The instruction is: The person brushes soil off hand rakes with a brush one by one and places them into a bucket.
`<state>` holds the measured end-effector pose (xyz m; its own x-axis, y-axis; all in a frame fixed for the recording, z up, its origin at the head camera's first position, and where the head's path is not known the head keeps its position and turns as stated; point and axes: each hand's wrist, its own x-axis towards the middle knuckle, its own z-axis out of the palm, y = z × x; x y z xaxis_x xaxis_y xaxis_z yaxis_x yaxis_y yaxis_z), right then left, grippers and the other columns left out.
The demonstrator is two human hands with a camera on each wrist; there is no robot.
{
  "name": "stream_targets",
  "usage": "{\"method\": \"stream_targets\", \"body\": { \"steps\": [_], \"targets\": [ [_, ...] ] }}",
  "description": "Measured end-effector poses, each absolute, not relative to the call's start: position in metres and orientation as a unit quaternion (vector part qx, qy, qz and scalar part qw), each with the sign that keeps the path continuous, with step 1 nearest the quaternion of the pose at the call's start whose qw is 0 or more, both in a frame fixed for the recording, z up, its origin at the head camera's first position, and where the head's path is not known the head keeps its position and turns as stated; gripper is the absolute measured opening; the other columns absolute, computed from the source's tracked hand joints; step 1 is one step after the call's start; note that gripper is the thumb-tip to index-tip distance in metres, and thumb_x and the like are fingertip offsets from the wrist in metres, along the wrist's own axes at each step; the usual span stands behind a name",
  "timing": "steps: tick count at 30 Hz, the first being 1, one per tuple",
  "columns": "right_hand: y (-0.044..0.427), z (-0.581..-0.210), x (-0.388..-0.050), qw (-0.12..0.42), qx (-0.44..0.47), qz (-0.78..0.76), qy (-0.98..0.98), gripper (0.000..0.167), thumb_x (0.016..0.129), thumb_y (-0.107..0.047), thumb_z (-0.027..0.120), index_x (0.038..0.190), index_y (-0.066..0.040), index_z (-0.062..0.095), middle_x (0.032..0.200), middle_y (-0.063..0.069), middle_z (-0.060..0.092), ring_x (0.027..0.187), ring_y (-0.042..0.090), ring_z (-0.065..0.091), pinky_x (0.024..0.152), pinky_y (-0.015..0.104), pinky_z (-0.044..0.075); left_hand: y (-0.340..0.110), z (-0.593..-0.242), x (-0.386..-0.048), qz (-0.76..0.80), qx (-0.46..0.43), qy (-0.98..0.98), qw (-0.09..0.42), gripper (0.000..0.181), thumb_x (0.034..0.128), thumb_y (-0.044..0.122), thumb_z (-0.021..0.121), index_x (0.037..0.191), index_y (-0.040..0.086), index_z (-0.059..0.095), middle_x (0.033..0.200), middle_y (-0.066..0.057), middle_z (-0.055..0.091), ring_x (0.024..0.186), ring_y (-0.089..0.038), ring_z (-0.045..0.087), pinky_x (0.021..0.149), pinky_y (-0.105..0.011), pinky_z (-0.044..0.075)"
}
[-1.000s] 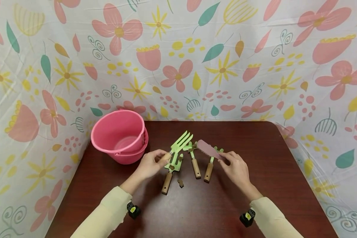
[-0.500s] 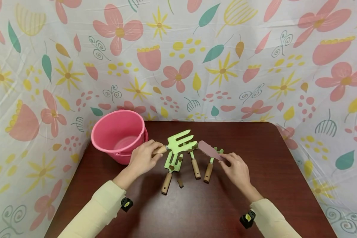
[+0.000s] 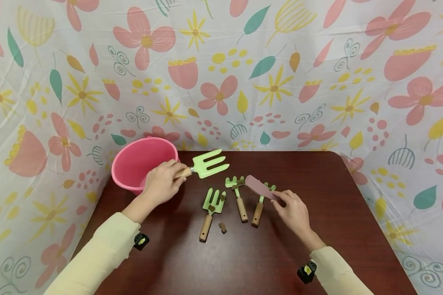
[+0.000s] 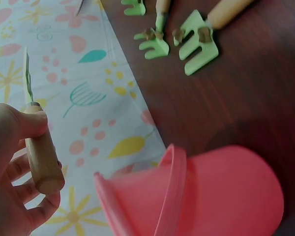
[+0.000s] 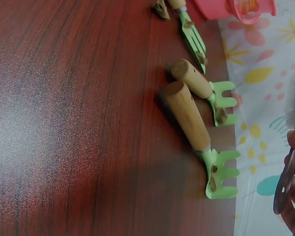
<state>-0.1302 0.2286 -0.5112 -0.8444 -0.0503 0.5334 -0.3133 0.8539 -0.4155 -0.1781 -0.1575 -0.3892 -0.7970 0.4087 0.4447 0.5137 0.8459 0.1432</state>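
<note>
My left hand grips the wooden handle of a light green garden fork. It holds the fork raised in front of the pink bucket, tines pointing right. My right hand pinches a pink brush by its handle, above the tools at the right; pale bristles show in the right wrist view. Below lie another green hand fork and two small hand rakes, one on the left and one on the right. Brown dirt-like pieces cling to all three.
A loose brown piece lies beside the hand fork on the dark wooden table. The bucket, its handle visible in the left wrist view, stands at the back left. A flowered cloth hangs behind the table.
My left hand has carried the garden fork left and up, away from the tools and in front of the bucket; the fork has turned to point right. My right hand has barely moved.
</note>
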Motion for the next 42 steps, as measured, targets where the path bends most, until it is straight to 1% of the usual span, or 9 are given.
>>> {"method": "stream_targets", "body": {
  "steps": [6,15,20,22,25,29,32,36,42],
  "targets": [
    [0.229,-0.512,-0.129,0.267,0.099,0.249,-0.926,0.029,0.072,-0.015,0.077,0.100,-0.016,0.071,0.085,0.000,0.063,0.070,0.013,0.055,0.054,0.032,0.043,-0.174,-0.377,-0.181,-0.084,-0.248,-0.938,0.226,0.025,0.0743,0.019,0.073,0.098,0.016,0.067,0.082,-0.001,0.059,0.069,-0.023,0.058,0.049,-0.038,0.048],
    [0.229,-0.513,-0.130,0.266,0.099,0.250,-0.926,0.029,0.072,-0.016,0.077,0.101,-0.015,0.071,0.086,0.000,0.064,0.070,0.014,0.056,0.054,0.033,0.043,-0.201,-0.358,-0.188,-0.057,-0.221,-0.954,0.196,0.028,0.0738,0.017,0.074,0.101,0.014,0.067,0.085,-0.003,0.059,0.069,-0.022,0.053,0.047,-0.036,0.045],
    [0.228,-0.513,-0.129,0.262,0.097,0.253,-0.926,0.029,0.073,-0.015,0.077,0.101,-0.014,0.071,0.086,0.000,0.064,0.070,0.015,0.056,0.054,0.033,0.043,-0.216,-0.353,-0.195,-0.026,-0.217,-0.956,0.197,0.029,0.0740,0.016,0.073,0.102,0.012,0.066,0.085,-0.006,0.059,0.070,-0.024,0.054,0.053,-0.037,0.046],
    [0.227,-0.513,-0.128,0.258,0.095,0.253,-0.928,0.029,0.072,-0.015,0.077,0.101,-0.014,0.071,0.085,0.000,0.063,0.069,0.015,0.055,0.053,0.032,0.043,-0.221,-0.352,-0.197,-0.017,-0.210,-0.959,0.190,0.028,0.0749,0.016,0.072,0.102,0.011,0.066,0.087,-0.006,0.060,0.074,-0.026,0.056,0.057,-0.040,0.048],
    [0.227,-0.515,-0.126,0.248,0.091,0.250,-0.931,0.029,0.073,-0.015,0.076,0.101,-0.014,0.071,0.085,-0.001,0.063,0.069,0.015,0.055,0.053,0.031,0.043,-0.230,-0.349,-0.199,-0.014,-0.185,-0.968,0.169,0.030,0.0758,0.017,0.072,0.105,0.012,0.065,0.090,-0.007,0.060,0.079,-0.027,0.056,0.061,-0.043,0.048],
    [0.226,-0.518,-0.125,0.241,0.089,0.248,-0.934,0.028,0.073,-0.016,0.076,0.100,-0.015,0.071,0.086,-0.001,0.063,0.069,0.014,0.054,0.053,0.031,0.042,-0.241,-0.341,-0.199,-0.004,-0.146,-0.980,0.137,0.035,0.0769,0.019,0.071,0.109,0.011,0.063,0.096,-0.009,0.060,0.081,-0.029,0.054,0.062,-0.044,0.048],
    [0.227,-0.518,-0.125,0.241,0.091,0.247,-0.934,0.028,0.073,-0.017,0.077,0.100,-0.016,0.071,0.085,-0.002,0.063,0.068,0.013,0.054,0.053,0.031,0.042,-0.249,-0.334,-0.199,0.006,-0.130,-0.984,0.122,0.034,0.0780,0.019,0.070,0.110,0.011,0.061,0.099,-0.011,0.059,0.084,-0.031,0.055,0.062,-0.047,0.047],
    [0.227,-0.517,-0.124,0.232,0.091,0.244,-0.937,0.027,0.073,-0.018,0.076,0.100,-0.017,0.071,0.085,-0.003,0.062,0.067,0.012,0.053,0.052,0.029,0.040,-0.258,-0.329,-0.199,0.016,-0.125,-0.986,0.108,0.033,0.0796,0.018,0.067,0.111,0.010,0.061,0.100,-0.011,0.057,0.088,-0.033,0.054,0.064,-0.051,0.046],
    [0.226,-0.516,-0.123,0.223,0.092,0.243,-0.940,0.026,0.074,-0.019,0.076,0.099,-0.019,0.071,0.084,-0.005,0.062,0.065,0.009,0.049,0.051,0.027,0.038,-0.268,-0.327,-0.200,0.031,-0.126,-0.987,0.092,0.032,0.0808,0.017,0.065,0.111,0.009,0.061,0.100,-0.011,0.057,0.088,-0.034,0.052,0.067,-0.052,0.044]
  ]
}}
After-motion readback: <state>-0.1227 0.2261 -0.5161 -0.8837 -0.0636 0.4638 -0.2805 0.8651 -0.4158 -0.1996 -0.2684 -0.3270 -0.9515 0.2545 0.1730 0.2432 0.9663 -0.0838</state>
